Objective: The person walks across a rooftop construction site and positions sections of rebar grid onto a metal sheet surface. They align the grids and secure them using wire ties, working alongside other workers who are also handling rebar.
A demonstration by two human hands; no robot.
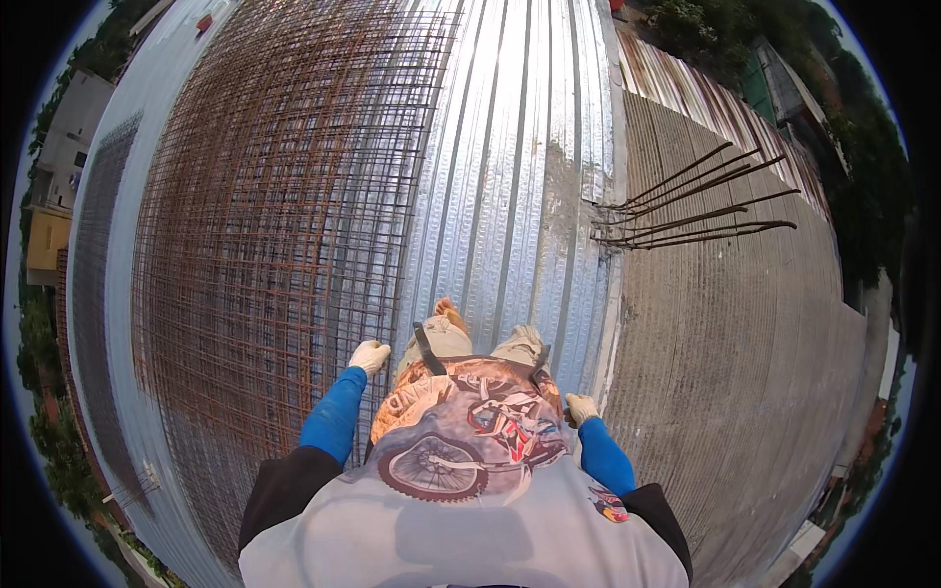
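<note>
My left hand [371,356], in a pale glove below a blue sleeve, is curled closed beside my trouser leg, over the edge of the rusty rebar mesh [274,196]. My right hand [580,409], gloved the same way, hangs closed by my other hip above the ribbed metal sheeting [490,196]. Whatever either fist holds, if anything, is hidden. Between them are my printed shirt and light trousers [441,341], with dark straps at the thighs. A foot [450,314] shows just beyond.
Several bent rebar rods [706,229] jut from the concrete edge at right, over a weathered corrugated roof [735,323]. A small red object [204,24] lies at far upper left. Trees and buildings [61,147] stand beyond the roof edges.
</note>
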